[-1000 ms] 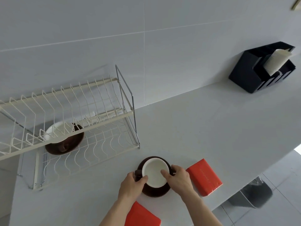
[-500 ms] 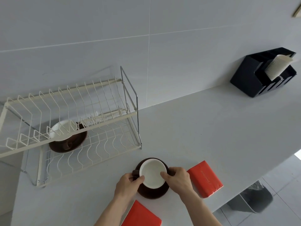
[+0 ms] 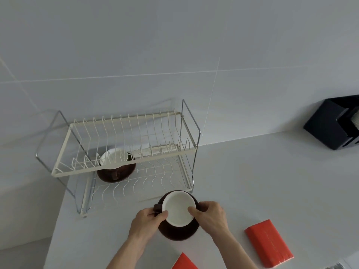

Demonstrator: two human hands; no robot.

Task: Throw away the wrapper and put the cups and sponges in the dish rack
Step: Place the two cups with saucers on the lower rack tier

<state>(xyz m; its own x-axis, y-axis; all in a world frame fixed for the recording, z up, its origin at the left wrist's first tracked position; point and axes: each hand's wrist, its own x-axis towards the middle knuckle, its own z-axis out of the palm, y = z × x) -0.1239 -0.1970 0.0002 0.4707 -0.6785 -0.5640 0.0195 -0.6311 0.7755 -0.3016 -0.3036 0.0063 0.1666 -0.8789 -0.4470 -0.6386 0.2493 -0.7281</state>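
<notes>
Your left hand [image 3: 146,222] and right hand [image 3: 210,215] each closed on the brown, white-lined cup [image 3: 178,210] with its saucer [image 3: 178,232], near the dish rack [image 3: 124,169].

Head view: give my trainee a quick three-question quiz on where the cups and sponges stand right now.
1. True or false: a cup and saucer already sit on the lower tier of the dish rack.
2. Which hands grip the second cup and saucer? A) left hand only B) right hand only C) both
3. Fill in: the full red sponge lies on the counter to the ____ of the held cup.

Key: 1 true. 2 C: the left hand and right hand each pinch its rim. 3 right; a second red sponge is cut off at the bottom edge.
</notes>
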